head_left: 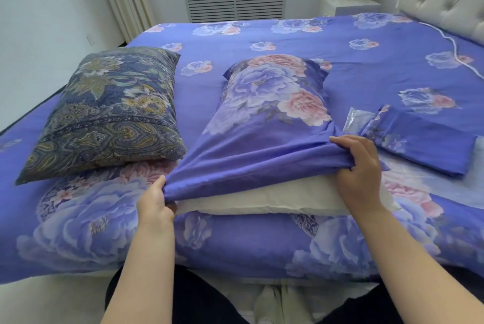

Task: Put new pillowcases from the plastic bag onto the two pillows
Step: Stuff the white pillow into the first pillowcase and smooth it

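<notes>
Currently the new pillowcase (264, 124) sits over most of the white pillow (262, 200), lying mid-bed near the front edge, mouth toward the person; a strip of bare pillow shows below the hem. Left hand (154, 203) pinches the hem at its left corner, fingers clenched on cloth. Right hand (358, 169) grips a bunched fold of the hem at the right side, fingers curled around it. Judgement: step in hand is drawing the case down over the last exposed end. To do well: pull both corners evenly toward the front edge, keep the hem taut, seat the far corners, then smooth the bunching on the right. Second pillow (104, 111), in its dark patterned cover, lies toward the bed's left edge, not yet changed. Folded case (419, 143) and plastic bag (356, 120) lie toward the right.
</notes>
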